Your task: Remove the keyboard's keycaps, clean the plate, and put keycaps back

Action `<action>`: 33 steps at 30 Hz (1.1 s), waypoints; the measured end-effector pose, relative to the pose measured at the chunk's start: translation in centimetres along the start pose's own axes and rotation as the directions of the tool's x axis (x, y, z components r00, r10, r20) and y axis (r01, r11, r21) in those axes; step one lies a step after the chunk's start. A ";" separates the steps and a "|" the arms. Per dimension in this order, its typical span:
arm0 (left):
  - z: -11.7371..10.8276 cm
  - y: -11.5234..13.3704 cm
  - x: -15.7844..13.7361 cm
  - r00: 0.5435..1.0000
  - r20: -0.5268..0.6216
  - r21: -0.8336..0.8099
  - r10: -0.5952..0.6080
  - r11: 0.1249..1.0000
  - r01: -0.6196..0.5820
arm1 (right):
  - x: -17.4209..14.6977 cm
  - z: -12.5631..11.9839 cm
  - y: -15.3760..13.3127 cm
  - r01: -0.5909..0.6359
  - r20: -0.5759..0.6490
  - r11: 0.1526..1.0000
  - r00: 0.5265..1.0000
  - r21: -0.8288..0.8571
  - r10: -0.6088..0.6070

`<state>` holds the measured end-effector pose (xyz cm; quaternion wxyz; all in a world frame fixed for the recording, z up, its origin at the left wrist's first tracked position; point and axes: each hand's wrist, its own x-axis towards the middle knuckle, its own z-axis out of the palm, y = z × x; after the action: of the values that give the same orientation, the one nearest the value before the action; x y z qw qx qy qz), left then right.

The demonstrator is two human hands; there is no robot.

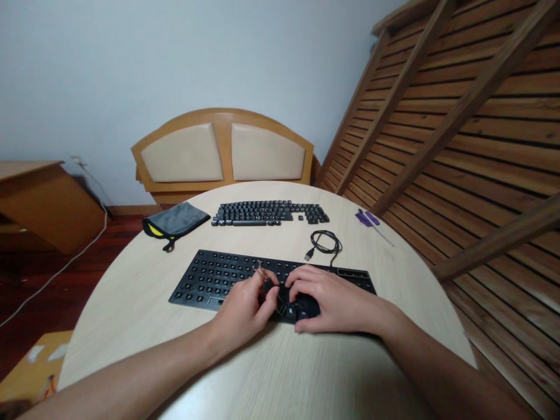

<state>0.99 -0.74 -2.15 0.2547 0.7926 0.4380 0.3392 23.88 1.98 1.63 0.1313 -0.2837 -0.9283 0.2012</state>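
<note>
two hands: my left hand (245,300) is drawing thumb and forefinger near together, my right hand (335,297) is arching half-open over keycaps (291,315); whether either is pinching anything, i cannot tell
black keyboard (219,275): is lying beneath both, on the round table (280,379)
feel: is probably being light, stiff, slick; switches seeming fragile
hold: its edges are suiting fingers best
long axis: is running left-right, right end slanting nearer me
cable (327,234): is leaving the far edge

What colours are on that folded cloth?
The cloth is grey outside, yellow inside, with black edges; see the head view.
</note>
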 end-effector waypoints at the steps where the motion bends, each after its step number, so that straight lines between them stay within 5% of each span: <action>1: 0.1 0.1 0.0 1.000 0.003 0.007 0.007 1.000 -0.007 | 0.1 0.1 -0.1 0.002 0.006 1.000 1.000 -0.002 -0.002; 10: 0.3 0.8 0.1 0.992 0.126 -0.030 -0.008 0.999 0.012 | 0.6 1.0 0.1 0.016 -0.024 0.999 1.000 -0.032 -0.017; 16: 0.5 -0.3 -0.1 0.985 0.164 -0.225 -0.056 0.970 0.093 | 0.7 1.4 0.2 0.025 -0.042 1.000 0.999 -0.002 -0.025; 26: 0.5 -0.7 -0.2 0.984 0.144 -0.420 -0.101 0.894 0.154 | 1.1 3.4 1.5 0.162 -0.225 0.961 0.968 0.224 -0.111; 33: 0.5 -0.7 0.2 0.986 0.061 -0.496 -0.158 0.852 0.168 | 0.9 2.6 1.5 0.078 -0.236 0.949 0.972 0.307 -0.003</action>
<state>1.13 -0.28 -2.91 0.4824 0.6630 0.3987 0.4109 22.97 2.84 -1.21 0.2868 -0.2615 -0.8683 0.3089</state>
